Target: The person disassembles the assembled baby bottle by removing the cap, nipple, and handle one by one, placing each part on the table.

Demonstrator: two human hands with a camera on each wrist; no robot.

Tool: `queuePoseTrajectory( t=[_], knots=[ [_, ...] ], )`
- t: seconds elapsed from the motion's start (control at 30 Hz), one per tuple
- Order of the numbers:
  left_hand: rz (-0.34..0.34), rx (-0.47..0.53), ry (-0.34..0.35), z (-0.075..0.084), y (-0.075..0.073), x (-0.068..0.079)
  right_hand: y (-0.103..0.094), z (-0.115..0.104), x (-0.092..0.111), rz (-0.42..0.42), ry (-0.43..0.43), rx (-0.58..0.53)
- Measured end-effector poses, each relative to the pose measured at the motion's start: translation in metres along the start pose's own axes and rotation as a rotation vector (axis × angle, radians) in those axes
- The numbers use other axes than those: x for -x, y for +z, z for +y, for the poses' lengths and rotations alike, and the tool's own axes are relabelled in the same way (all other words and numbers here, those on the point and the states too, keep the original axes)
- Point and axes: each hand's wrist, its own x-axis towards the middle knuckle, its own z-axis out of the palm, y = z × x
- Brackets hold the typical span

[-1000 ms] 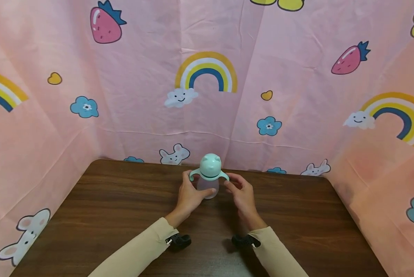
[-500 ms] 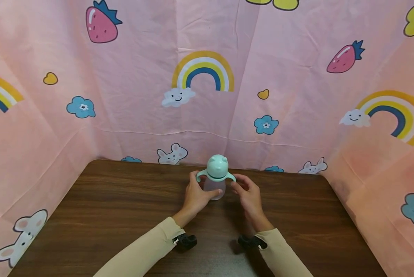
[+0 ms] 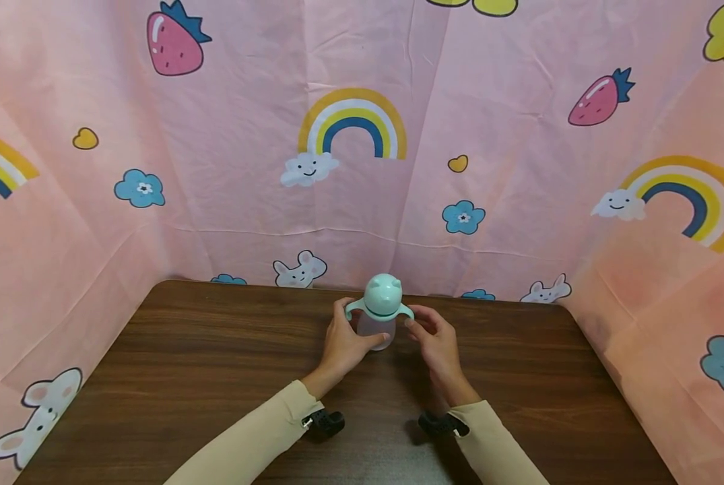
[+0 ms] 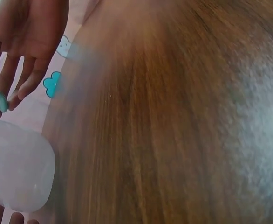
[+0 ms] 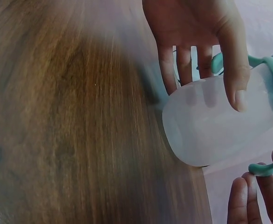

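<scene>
We are seeing a pink cloth (image 3: 246, 101) hanging around the brown tabletop (image 3: 216, 357), with rainbows (image 3: 352, 108), strawberries (image 3: 175, 46) and blue flowers (image 3: 463, 217) decorating it.

The bottle (image 3: 383, 295) is farther right than a second ago (only slightly), the left hand (image 3: 343, 345) and right hand (image 3: 438, 341) shifting with it.

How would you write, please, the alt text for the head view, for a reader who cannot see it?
A person's left grip holds a mint-topped bottle by its cloudy body while the right grip pinches the right mint handle. Dark wooden table below; pink cloth printed with rainbows behind.
</scene>
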Motion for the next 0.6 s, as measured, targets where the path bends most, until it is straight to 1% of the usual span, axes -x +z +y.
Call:
queuePoseTrajectory(
  t=[0.03,0.1,0.2,0.23,0.27,0.3,0.33,0.4,0.43,0.5,0.53,0.6],
  knots=[
    [0.008,-0.013,0.025,-0.006,0.001,-0.001,0.000,0.000,0.000,0.002,0.000,0.001],
    [0.014,-0.024,0.048,-0.011,0.001,-0.002,0.000,0.000,-0.001,0.006,0.002,0.000],
    [0.037,-0.061,0.089,-0.029,0.004,-0.008,-0.001,0.000,-0.002,0.008,0.006,-0.002],
    [0.034,-0.068,0.093,-0.030,0.003,-0.009,-0.001,0.000,-0.002,0.007,0.002,-0.002],
    [0.019,-0.060,0.074,-0.024,0.000,-0.008,-0.001,0.001,-0.002,0.007,-0.006,0.002],
    [0.018,-0.068,0.080,-0.028,0.000,-0.010,-0.002,0.001,-0.002,0.005,-0.012,0.006],
    [0.007,-0.072,0.075,-0.026,-0.002,-0.010,-0.003,0.000,-0.002,0.004,-0.022,0.012],
    [-0.027,-0.072,0.057,-0.014,-0.010,-0.008,-0.004,-0.001,-0.003,0.000,-0.045,0.021],
    [-0.043,-0.078,0.060,-0.009,-0.013,-0.008,-0.005,-0.002,-0.003,0.000,-0.058,0.032],
    [-0.057,-0.096,0.087,-0.007,-0.017,-0.009,-0.005,-0.005,-0.003,-0.004,-0.084,0.053],
    [-0.070,-0.098,0.096,-0.001,-0.020,-0.009,-0.006,-0.007,-0.003,-0.007,-0.100,0.064],
    [-0.081,-0.101,0.138,0.001,-0.022,-0.011,-0.006,-0.012,-0.004,-0.011,-0.131,0.088]
  ],
)
